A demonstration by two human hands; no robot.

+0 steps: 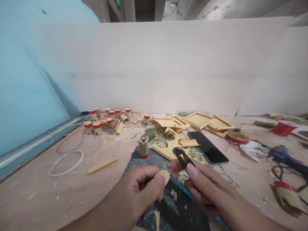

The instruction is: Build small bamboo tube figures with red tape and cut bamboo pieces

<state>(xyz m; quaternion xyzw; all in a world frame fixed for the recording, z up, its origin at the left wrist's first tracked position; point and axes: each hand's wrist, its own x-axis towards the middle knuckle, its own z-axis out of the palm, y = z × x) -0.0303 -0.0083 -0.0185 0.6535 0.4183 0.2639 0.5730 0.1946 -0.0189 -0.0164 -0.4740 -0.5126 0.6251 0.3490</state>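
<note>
the left hand (pixel 141 184) is holding a small round wooden disc (pixel 164 176), its fingers closing on the edge, thumb lying on top. the disc is sitting above a black board (pixel 173 208), with the right hand (pixel 207 184) just beside it. the right hand's fingers are gripping a pair of dark pliers (pixel 188 161), whose tips are pointing up and toward the left, apart from the disc.

a bamboo tube (pixel 143 148) with a red band at its base is standing upright at the far end of the board. beyond the pliers, a cut wooden sheet (pixel 163 152) is lying among pale shavings (pixel 197 154), and a black phone (pixel 209 148) is resting to the right, near a roll of red tape (pixel 237 138). on the left of the counter (pixel 45 202), a wooden strip (pixel 103 165) is lying near a white ring (pixel 81 157); several red-topped bamboo pieces (pixel 97 128) are standing farther back.
</note>
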